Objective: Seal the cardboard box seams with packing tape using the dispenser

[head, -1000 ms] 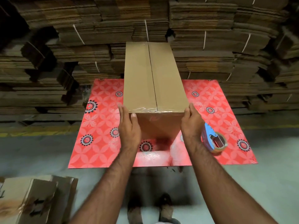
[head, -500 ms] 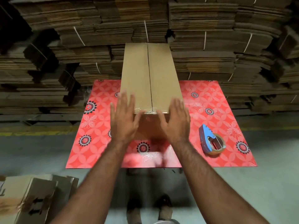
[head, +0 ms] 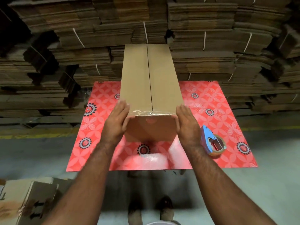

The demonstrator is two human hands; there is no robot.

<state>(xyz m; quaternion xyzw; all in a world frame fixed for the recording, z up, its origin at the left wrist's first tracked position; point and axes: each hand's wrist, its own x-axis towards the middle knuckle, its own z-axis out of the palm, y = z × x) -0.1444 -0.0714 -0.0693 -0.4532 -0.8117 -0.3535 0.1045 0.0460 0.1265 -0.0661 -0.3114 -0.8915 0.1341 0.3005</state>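
Observation:
A long brown cardboard box (head: 138, 82) stands on the red patterned table (head: 209, 98), its top flaps meeting in a lengthwise seam. Clear tape runs across the near top edge. My left hand (head: 116, 124) presses flat against the box's near left corner with its thumb on the front face. My right hand (head: 186, 125) presses flat against the near right corner. The blue tape dispenser (head: 211, 140) with its brown tape roll lies on the table just right of my right hand, untouched.
Tall stacks of flattened, strapped cardboard (head: 211, 38) fill the wall behind the table. More folded cartons (head: 29, 202) lie on the grey floor at lower left. My feet (head: 149, 210) stand in front of the table's near edge.
My hands went from the box's near corners up over its top end, then came back down to clasp both near corners. The box shifted slightly. The dispenser stayed put.

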